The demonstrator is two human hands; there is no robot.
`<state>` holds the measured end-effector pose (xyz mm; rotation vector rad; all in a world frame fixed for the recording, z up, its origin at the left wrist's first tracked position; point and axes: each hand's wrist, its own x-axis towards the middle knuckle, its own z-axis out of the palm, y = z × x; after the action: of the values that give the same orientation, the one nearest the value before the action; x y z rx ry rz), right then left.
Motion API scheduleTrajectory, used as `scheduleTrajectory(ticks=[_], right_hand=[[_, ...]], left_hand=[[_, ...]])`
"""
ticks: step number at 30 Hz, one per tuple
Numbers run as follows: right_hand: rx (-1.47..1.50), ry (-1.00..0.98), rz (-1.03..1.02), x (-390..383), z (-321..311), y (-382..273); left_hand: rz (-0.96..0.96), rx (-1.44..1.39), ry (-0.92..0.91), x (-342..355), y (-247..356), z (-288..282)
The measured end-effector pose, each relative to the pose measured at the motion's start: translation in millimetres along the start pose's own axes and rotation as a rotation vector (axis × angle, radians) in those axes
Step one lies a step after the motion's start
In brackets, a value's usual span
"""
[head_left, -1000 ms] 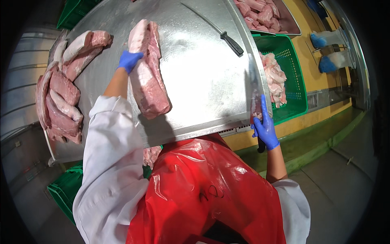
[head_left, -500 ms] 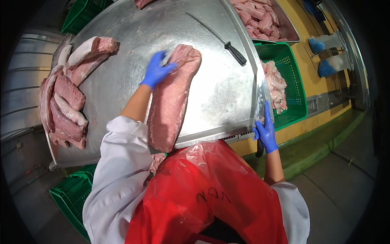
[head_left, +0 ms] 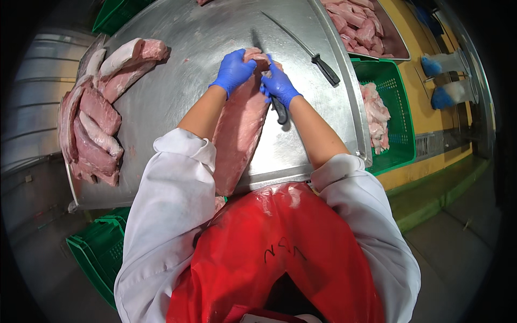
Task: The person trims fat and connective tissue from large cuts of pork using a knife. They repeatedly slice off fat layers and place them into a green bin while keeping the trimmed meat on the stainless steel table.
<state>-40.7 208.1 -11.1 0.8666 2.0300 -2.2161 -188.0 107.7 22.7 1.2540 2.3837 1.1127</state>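
A long pale-pink pork loin lies lengthwise on the steel table, its near end by my red apron. My left hand, in a blue glove, is closed on the left side of its far end, fingers curled over a lifted flap of meat. My right hand, also gloved in blue, grips a knife at the right side of that end. The black handle sticks out below the hand. Part of the blade shows beyond the meat's far end; the middle of it is hidden by the meat and fingers.
A sharpening steel lies to the right on the steel table. More pork pieces are piled at the left edge. Beyond the right edge stand a green crate of trimmings and a metal tray of cut meat.
My right hand has brought the knife from beyond the table's right edge over to the loin's far end. My left hand has shifted from lying spread on the meat to gripping that end.
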Motion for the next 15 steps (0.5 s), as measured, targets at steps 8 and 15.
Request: scheduleTrajectory(ticks=[8, 15], right_hand=[[-0.217, -0.541, 0.160, -69.9, 36.9, 15.4], [-0.599, -0.865, 0.143, -130.1, 56.7, -20.8]], left_hand=[[0.105, -0.348, 0.162, -15.0, 27.1, -83.4], [-0.002, -0.276, 0.194, -64.9, 61.4, -163.6]])
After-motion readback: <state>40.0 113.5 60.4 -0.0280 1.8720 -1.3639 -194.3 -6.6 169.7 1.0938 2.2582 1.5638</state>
